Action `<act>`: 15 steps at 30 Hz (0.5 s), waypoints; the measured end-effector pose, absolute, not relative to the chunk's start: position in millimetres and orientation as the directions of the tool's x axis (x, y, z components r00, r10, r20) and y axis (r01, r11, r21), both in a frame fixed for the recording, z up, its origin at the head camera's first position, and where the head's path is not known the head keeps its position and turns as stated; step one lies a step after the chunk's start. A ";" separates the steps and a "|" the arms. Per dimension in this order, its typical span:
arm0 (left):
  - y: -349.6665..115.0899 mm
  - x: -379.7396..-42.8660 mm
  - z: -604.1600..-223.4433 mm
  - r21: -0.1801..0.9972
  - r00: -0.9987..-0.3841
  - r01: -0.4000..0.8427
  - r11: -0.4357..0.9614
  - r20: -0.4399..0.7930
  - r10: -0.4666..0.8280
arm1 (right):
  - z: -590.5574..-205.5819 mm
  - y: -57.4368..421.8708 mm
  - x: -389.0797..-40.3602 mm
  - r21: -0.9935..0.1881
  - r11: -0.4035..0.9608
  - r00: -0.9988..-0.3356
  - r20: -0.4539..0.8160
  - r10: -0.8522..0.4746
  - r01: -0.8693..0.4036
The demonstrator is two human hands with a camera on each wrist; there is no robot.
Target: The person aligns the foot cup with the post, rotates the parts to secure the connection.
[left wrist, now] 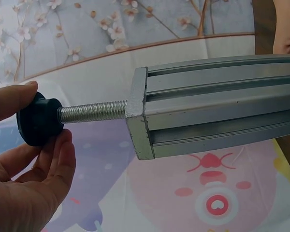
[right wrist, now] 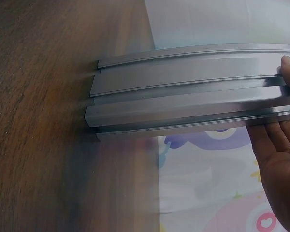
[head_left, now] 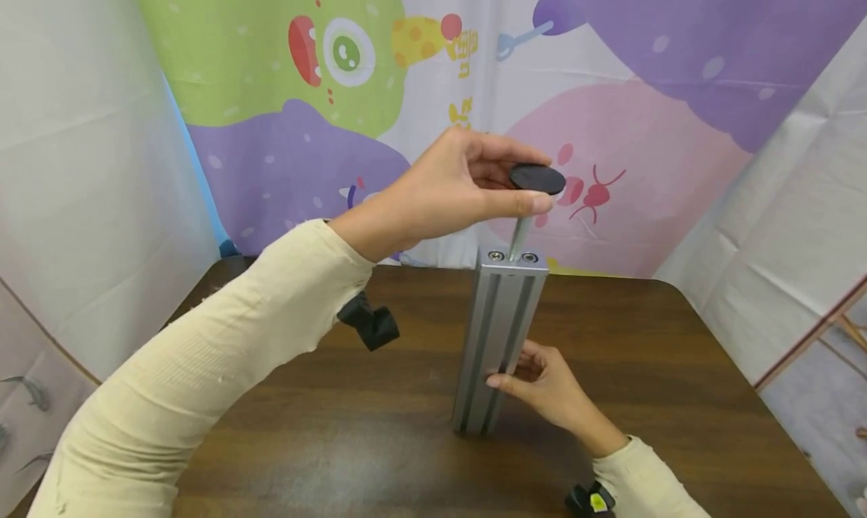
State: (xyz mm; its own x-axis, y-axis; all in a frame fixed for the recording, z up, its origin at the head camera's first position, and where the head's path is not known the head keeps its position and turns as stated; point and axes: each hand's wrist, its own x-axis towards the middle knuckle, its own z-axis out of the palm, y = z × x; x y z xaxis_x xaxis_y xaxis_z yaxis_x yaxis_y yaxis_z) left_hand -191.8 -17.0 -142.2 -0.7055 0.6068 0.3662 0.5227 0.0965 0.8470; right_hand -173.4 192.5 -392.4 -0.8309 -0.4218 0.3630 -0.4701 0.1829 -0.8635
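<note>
Now, head view: the left hand (head_left: 463,183) pinches a black foot (head_left: 538,178) above the metal profile (head_left: 497,337), upright on the table (head_left: 325,428). Left wrist: side force could bind the threaded rod (left wrist: 93,111). Right wrist: if the gripping right hand (right wrist: 282,162) slackens, toppling threatens.

Shows a brown wood-grain surface (head_left: 325,458) with rounded far corners and a soft sheen; has a cartoon-printed curtain (head_left: 467,89) hanging at the far side, pale sheets (head_left: 81,164) left and right, plant-patterned panels (head_left: 829,420) nearer.
</note>
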 end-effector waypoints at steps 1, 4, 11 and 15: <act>-17.0 -191.8 -142.2 0.846 -0.704 0.524 0.096 0.367 0.608 | -392.4 192.7 -173.4 -0.863 0.181 -0.830 0.364 -0.422 -0.471; -16.9 -191.7 -142.3 0.844 -0.698 0.528 0.094 0.369 0.614 | -392.5 192.7 -173.4 -0.865 0.179 -0.831 0.363 -0.421 -0.468; -17.6 -191.7 -143.3 0.837 -0.690 0.538 0.098 0.371 0.621 | -392.6 193.0 -172.7 -0.868 0.191 -0.839 0.352 -0.415 -0.458; -18.2 -192.4 -143.4 0.830 -0.678 0.549 0.097 0.374 0.633 | -392.8 192.9 -172.8 -0.867 0.187 -0.836 0.355 -0.419 -0.462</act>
State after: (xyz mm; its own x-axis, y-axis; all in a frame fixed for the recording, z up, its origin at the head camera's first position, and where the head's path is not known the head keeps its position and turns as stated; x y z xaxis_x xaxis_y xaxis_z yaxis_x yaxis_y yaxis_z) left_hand -192.4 -18.2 -143.4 -0.6778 0.6329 0.3741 0.5488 0.0970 0.8303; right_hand -172.8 192.9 -392.8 -0.8358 -0.4192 0.3547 -0.4617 0.1868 -0.8672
